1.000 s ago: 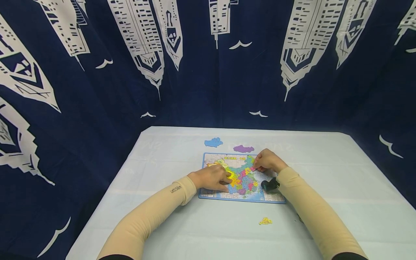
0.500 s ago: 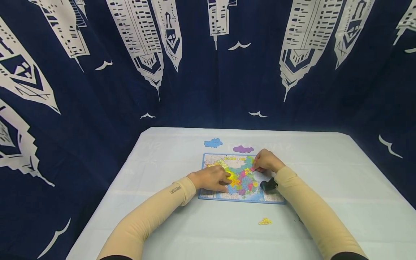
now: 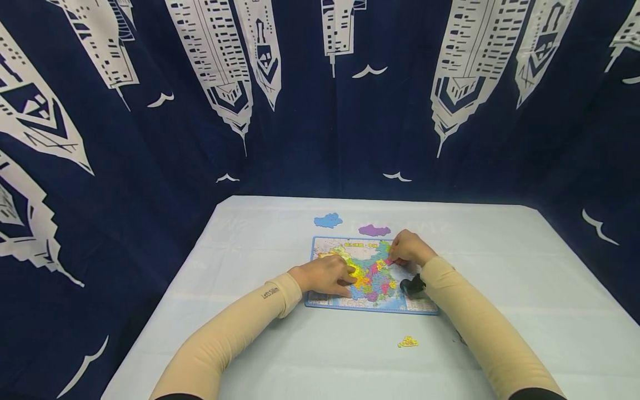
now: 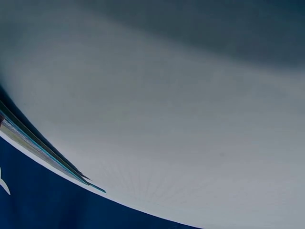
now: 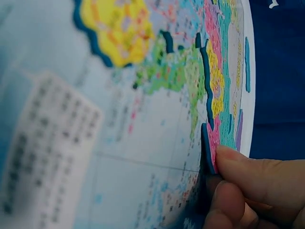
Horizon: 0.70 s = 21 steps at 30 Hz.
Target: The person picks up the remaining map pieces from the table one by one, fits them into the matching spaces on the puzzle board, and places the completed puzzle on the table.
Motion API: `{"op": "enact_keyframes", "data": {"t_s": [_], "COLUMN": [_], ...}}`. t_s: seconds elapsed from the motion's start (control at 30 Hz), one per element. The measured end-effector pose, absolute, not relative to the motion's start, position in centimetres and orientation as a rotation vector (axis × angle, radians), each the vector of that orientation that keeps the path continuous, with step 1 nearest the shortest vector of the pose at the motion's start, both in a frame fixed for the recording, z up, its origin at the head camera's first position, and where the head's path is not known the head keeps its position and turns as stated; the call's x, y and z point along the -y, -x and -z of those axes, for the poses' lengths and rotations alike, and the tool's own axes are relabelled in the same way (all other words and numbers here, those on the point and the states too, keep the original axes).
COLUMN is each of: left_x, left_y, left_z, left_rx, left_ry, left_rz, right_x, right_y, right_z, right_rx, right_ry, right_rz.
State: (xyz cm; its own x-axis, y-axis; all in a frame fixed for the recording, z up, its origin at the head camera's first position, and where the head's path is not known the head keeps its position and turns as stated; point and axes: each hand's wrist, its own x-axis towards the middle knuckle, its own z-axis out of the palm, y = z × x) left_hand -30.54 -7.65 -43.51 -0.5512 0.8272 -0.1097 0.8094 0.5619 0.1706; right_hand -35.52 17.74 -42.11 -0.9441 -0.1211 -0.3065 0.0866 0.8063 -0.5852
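Note:
A map puzzle board [image 3: 367,310] with a blue rim lies on the white table, many coloured pieces set in its middle. My left hand [image 3: 327,275] rests on its left part, fingers spread over the yellow and orange pieces. At the map's upper right, my right hand [image 3: 411,248] pinches a small pink puzzle piece [image 5: 213,148] between thumb and fingers. In the right wrist view that piece stands at the board's surface, just beside a yellow piece [image 5: 217,90]. The left wrist view shows mostly bare white table and the board's edge [image 4: 52,155], with the left hand out of sight.
Behind the board lie a blue puzzle piece [image 3: 328,220] and a purple one [image 3: 374,230]. A yellow piece [image 3: 408,342] lies in front, and a small dark thing [image 3: 461,338] shows beside the right sleeve. A dark blue patterned curtain [image 3: 335,139] hangs behind the table.
Almost nothing differs. The right wrist has shifted very slightly left, while its fingers stay at the same spot on the map. The left hand has not moved.

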Motion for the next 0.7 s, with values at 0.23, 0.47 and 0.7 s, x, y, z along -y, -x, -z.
{"op": "enact_keyframes", "data": {"t_s": [0.23, 0.47, 0.7], "left_x": [7.5, 7.38, 7.39], "left_y": [30.77, 30.61, 30.58], "left_z": [43.69, 43.39, 43.42], "left_rx": [-2.608, -2.61, -2.601], "left_ry": [-1.413, -1.384, -1.391], "left_rz": [-0.114, -0.124, -0.111], "right_x": [-17.91, -18.36, -18.54], "right_y": [35.28, 35.17, 35.32], "right_z": [42.15, 42.22, 42.7], "right_rx": [-2.672, -2.683, -2.675], "right_ry": [0.014, 0.058, 0.064], "right_rz": [0.889, 0.925, 0.956]}}
